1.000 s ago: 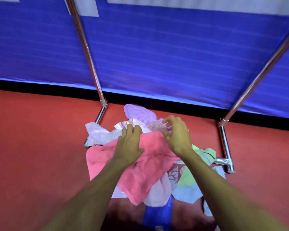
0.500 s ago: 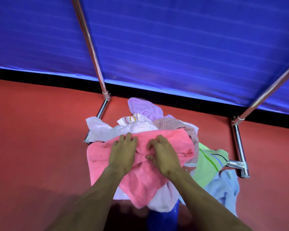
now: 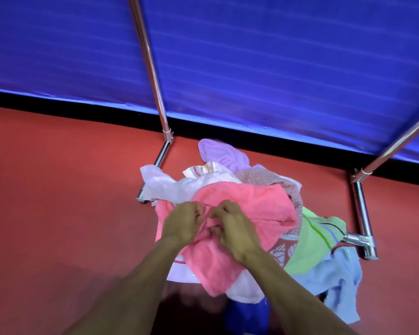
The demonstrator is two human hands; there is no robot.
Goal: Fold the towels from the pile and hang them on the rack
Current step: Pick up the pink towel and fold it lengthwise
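A pink towel lies on top of a pile of towels between the legs of a chrome rack. My left hand and my right hand sit close together at the towel's middle, fingers curled and pinching its bunched cloth. Under and around it lie a white towel, a lilac towel, a speckled brown towel, a green striped towel and a light blue towel. The rack's left upright and right upright rise past the pile; its top bar is out of view.
Red floor spreads around the pile. A blue padded wall with a black base strip stands behind the rack. The rack's right foot bar lies beside the green and blue towels. A dark blue object shows beneath the pile.
Both hands have slid toward each other on the pink towel and gone from lying flat to pinching its cloth. The view has shifted a little closer.
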